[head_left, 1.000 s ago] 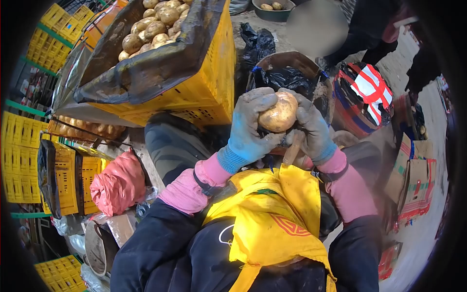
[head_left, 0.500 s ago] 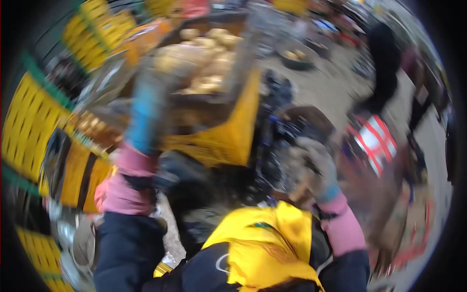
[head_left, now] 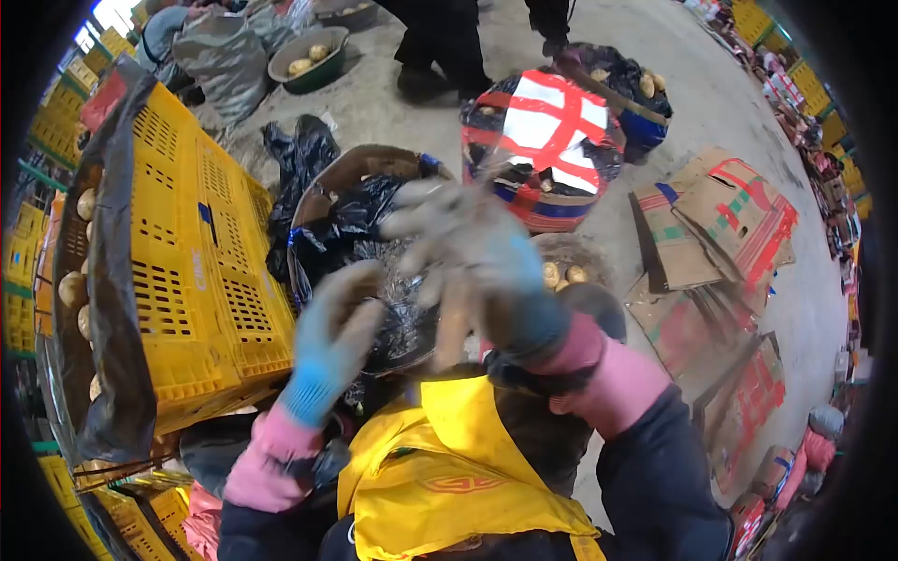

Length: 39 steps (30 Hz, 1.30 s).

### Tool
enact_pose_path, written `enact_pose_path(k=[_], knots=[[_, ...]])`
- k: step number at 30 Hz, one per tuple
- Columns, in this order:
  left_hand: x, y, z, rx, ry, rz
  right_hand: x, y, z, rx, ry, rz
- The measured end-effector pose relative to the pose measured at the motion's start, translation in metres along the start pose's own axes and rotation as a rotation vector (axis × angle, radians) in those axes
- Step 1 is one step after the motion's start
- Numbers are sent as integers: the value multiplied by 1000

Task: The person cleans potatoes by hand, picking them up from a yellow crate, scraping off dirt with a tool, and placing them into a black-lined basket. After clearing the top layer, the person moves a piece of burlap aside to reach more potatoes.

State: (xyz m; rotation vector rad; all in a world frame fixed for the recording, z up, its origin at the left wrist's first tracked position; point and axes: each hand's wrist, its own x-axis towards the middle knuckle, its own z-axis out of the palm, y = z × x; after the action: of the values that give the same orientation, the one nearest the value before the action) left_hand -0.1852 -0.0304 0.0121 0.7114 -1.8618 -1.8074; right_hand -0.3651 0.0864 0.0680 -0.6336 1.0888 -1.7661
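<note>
My left hand point(head_left: 341, 313), in a grey and blue glove, is over the near left part of a round basket point(head_left: 323, 182) lined with black plastic point(head_left: 351, 220). Its thumb and fingers are apart, with nothing visible between them. Over the basket's right side is my right hand point(head_left: 472, 266), gloved alike and blurred by motion, its fingers spread. I cannot make out any potato in the basket. A tall yellow crate point(head_left: 201, 234) stands to the left, with potatoes point(head_left: 72, 290) along its dark-lined opening.
Beyond is a round container with red and white tape point(head_left: 552, 131), near another basket holding potatoes point(head_left: 647, 86). Flattened cardboard point(head_left: 720, 220) lies at right. A person's dark-trousered legs point(head_left: 440, 42) stand ahead, near a green bowl point(head_left: 323, 70). Potatoes point(head_left: 564, 276) lie beside my knee.
The view has swung right, so the crate now sits at the left. My left hand has moved from over the crate's potatoes to the lined basket, near my right hand.
</note>
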Motion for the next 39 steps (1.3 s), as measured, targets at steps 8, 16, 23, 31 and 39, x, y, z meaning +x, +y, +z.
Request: enact_pose_path(k=[8, 16, 23, 31, 39], knots=[[180, -289, 5, 688, -579, -595, -2, -32, -37, 140, 369, -74], [342, -356, -48, 1133, 160, -281, 24, -29, -69, 237, 223, 83], [360, -388, -46, 1350, -476, -481, 19, -2, -72, 429, 221, 194], [367, -383, -35, 1386, -451, -208, 39, -44, -22, 219, 539, 535], [278, -293, -4, 1115, -261, -460, 31, -6, -38, 196, 333, 286]])
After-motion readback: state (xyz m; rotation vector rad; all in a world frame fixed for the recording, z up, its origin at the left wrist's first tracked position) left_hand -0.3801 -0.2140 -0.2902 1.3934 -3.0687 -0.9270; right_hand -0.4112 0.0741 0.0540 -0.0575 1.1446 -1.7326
